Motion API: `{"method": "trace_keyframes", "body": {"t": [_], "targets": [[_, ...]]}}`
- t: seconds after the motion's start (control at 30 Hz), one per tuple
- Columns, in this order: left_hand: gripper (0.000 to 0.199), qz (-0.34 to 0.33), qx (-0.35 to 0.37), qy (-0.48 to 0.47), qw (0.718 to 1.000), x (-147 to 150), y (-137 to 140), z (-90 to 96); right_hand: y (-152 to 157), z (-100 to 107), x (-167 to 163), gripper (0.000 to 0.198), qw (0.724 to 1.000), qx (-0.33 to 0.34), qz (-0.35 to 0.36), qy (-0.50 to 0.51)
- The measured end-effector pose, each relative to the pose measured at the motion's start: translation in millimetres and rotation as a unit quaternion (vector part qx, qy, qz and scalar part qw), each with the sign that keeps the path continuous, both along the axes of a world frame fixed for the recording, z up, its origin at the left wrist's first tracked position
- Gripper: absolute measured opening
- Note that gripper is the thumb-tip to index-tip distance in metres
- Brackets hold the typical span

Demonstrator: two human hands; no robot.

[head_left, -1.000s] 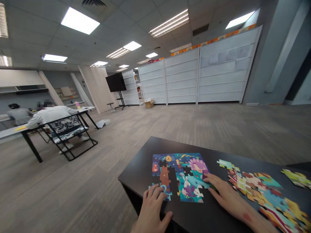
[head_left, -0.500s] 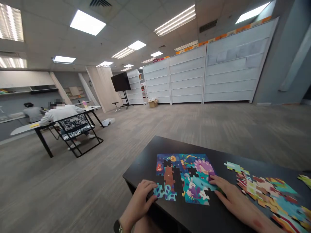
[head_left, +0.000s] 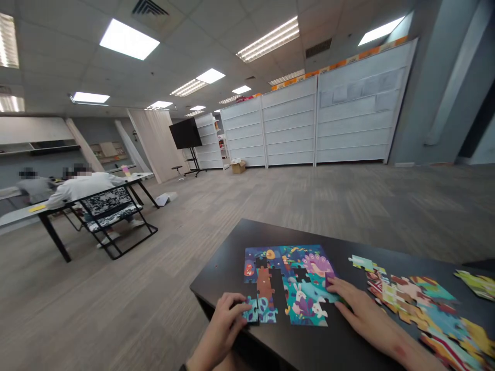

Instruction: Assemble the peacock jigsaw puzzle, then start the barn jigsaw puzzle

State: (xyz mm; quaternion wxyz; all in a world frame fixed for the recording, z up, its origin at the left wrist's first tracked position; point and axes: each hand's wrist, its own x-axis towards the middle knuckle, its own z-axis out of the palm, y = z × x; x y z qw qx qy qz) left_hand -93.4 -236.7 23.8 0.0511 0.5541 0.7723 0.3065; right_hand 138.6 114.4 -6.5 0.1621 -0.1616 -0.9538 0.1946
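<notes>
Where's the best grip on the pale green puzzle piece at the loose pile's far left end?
Probably its left end, fingertips on opposite edges, coming from the left: the pale green piece lies flat, that end jutting over dark tabletop, its right end meeting the loose pile.

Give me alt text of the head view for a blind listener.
A person's left hand touches a near-left piece of a partly assembled jigsaw puzzle on a black table; the right hand is at its right edge. More pieces lie farther right.

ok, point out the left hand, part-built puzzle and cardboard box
Left hand (head_left: 223, 318), head view: back of the hand.
Part-built puzzle (head_left: 299, 294), head view: rabbit print near its middle.
Cardboard box (head_left: 238, 168), head view: its front side.
</notes>
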Motion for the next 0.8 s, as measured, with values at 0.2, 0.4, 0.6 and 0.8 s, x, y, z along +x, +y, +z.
{"method": "trace_keyframes", "body": {"t": [0.2, 0.4, 0.6, 0.8], "targets": [[0.025, 0.023, -0.060, 0.071, 0.995, 20.6, 12.3, 23.0, 3.1, -10.3, -1.1, 0.041, 1.000, 0.004, -0.004, 0.008], [0.011, 0.070, -0.136, 0.136, 0.979, 38.0, 29.0, 31.1, 3.0, -9.1, -0.4, 0.043, 1.000, 0.004, 0.001, 0.007], [0.018, 0.132, -0.091, 0.094, 0.983, 42.4, 33.1, 13.4, -0.7, -0.9, 0.9, 0.040, 1.000, -0.004, 0.003, 0.005], [0.020, 0.079, -0.020, 0.027, 0.996, 29.1, 29.2, 61.7, -2.6, -1.2, -0.1, 0.041, 1.000, -0.004, -0.001, 0.004]]}}
